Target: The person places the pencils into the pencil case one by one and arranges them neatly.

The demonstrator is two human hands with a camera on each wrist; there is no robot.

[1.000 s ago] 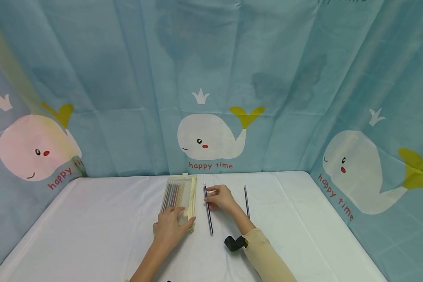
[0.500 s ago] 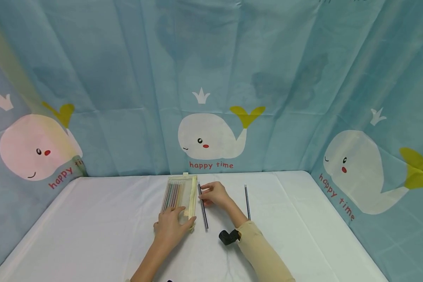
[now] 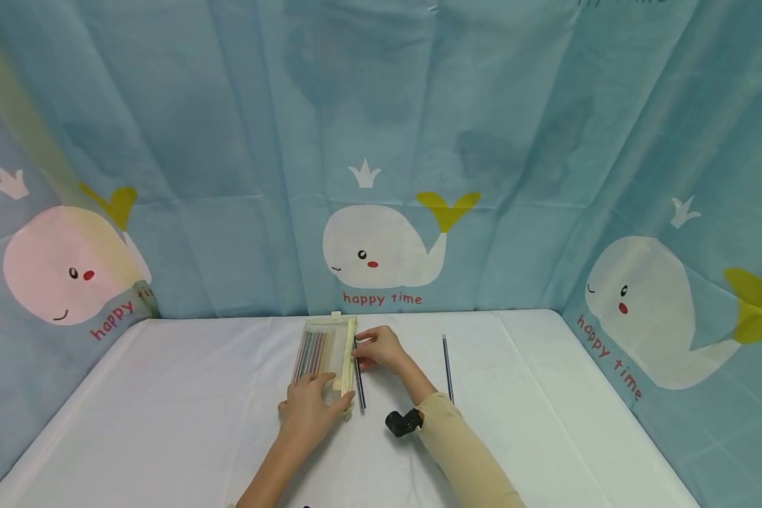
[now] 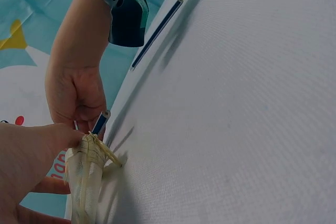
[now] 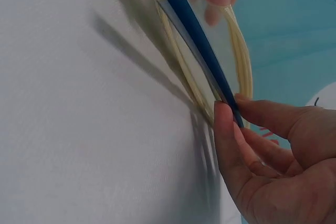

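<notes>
My left hand (image 3: 307,409) grips the near end of a clear mesh pencil case (image 3: 337,353) with pale yellow edging, thumb on one side and fingers on the other. Several coloured pencils (image 3: 311,353) lie inside it. Between thumb and fingertips, my right hand (image 3: 381,347) pinches a blue-and-white striped pencil (image 5: 202,48) along the case's right side. In the right wrist view the case's yellow edges (image 5: 244,66) part on either side of this pencil. Its far end is hidden by the fingers.
Another dark blue pencil (image 3: 448,367) lies on the white-covered table (image 3: 546,423), right of my right hand and partly behind the forearm. A black wrist camera (image 3: 403,423) sits on the right wrist. A blue whale-print curtain (image 3: 228,212) stands behind the table.
My right hand has carried the striped pencil leftward, from the table beside the case up to its right edge. The left hand has stayed on the case.
</notes>
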